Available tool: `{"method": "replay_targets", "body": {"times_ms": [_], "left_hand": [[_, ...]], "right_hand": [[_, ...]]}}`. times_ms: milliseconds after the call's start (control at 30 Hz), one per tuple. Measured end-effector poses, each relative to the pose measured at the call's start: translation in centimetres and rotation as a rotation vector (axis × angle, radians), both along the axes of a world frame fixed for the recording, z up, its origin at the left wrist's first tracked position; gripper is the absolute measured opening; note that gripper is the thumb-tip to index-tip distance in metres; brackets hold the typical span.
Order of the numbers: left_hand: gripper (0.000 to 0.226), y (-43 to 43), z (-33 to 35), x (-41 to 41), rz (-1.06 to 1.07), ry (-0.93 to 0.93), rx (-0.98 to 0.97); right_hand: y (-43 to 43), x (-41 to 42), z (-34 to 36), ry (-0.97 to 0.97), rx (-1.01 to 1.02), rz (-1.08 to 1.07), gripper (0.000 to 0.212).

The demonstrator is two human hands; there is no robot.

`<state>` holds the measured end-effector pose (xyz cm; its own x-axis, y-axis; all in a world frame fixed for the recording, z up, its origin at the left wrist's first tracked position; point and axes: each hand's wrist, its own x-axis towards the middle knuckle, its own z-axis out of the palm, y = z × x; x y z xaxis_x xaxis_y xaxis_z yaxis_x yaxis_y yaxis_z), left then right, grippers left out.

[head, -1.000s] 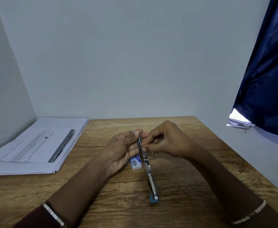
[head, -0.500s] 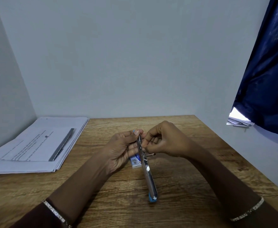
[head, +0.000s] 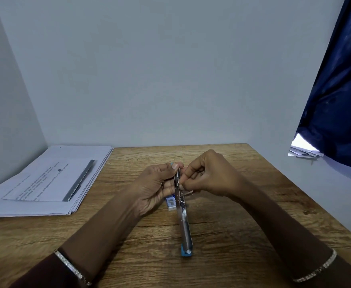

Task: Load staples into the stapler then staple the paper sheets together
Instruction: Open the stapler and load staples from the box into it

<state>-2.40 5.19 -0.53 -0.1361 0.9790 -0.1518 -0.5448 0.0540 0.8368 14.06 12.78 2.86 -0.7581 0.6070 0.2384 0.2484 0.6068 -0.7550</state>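
Observation:
A blue and silver stapler lies opened out flat, its long metal arm running from my hands toward me and ending in a blue tip. My left hand grips the stapler's far part from the left. My right hand pinches at the staple channel from the right, with a short strip of staples sticking out below its fingers. A small blue and white staple box lies on the table under my left hand, partly hidden. The paper sheets are stacked at the left.
A grey pen rests on the paper stack. The wooden table meets white walls at the back and left. A dark blue curtain hangs at the right over some papers on a ledge.
My hands and the stapler have stayed almost in place. The fingers of my right hand have shifted slightly along the staple channel.

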Motion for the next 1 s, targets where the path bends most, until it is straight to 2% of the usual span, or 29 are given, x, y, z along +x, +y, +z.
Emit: {"method": "replay_targets", "body": {"times_ms": [133, 233, 600, 767, 1000], "left_hand": [[0.047, -0.1, -0.1, -0.1, -0.013, 0.005, 0.0], [0.05, -0.1, -0.2, -0.2, -0.028, -0.008, 0.001], [0.025, 0.0, -0.8, -1.0, -0.073, 0.023, -0.021], [0.022, 0.0, -0.5, -1.1, -0.094, 0.027, -0.024], [0.017, -0.3, -0.1, -1.1, -0.09, 0.051, -0.052]], "right_hand": [[-0.4, -0.4, -0.2, -0.023, 0.082, -0.01, 0.005], [-0.6, -0.5, -0.1, -0.069, 0.097, 0.016, 0.003], [-1.3, -1.1, -0.8, -0.201, 0.184, 0.067, 0.007], [-1.0, -0.8, -0.8, -0.165, 0.137, 0.117, 0.004], [-0.4, -0.2, -0.6, -0.115, 0.055, 0.178, 0.018]]}}
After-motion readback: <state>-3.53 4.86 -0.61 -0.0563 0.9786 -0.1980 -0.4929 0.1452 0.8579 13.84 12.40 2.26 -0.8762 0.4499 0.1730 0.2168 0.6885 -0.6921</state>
